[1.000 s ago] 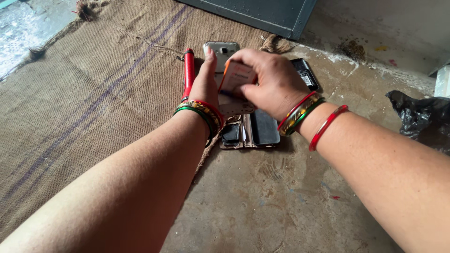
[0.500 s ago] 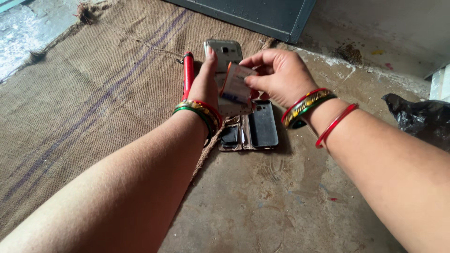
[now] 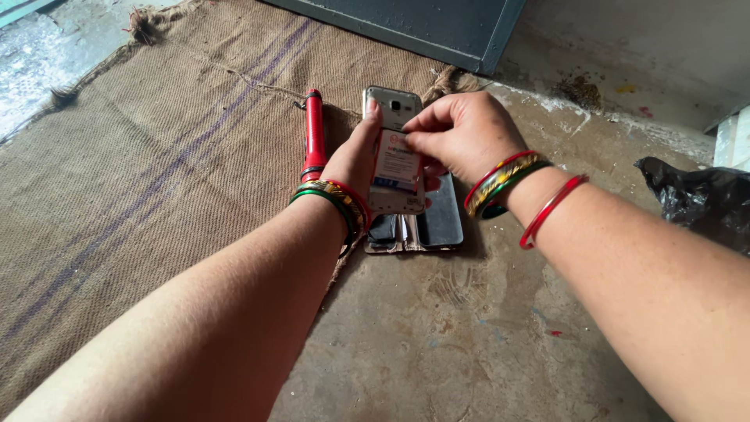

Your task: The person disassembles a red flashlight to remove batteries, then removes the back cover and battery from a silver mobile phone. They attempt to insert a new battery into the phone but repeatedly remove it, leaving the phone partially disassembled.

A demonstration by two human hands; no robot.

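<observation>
Upright, the phone (image 3: 396, 168) sits between left-hand fingers (image 3: 367, 133) and right-hand fingers (image 3: 418, 129).

A white, red and blue label (image 3: 396, 168) covers the phone battery near the sack mat's right edge; below it lies a dark phone screen (image 3: 440, 223).

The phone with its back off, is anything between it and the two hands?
No. The left hand holds the phone directly, and the right hand pinches the battery sitting in its open back. The red torch lies apart on the burlap sack.
</observation>
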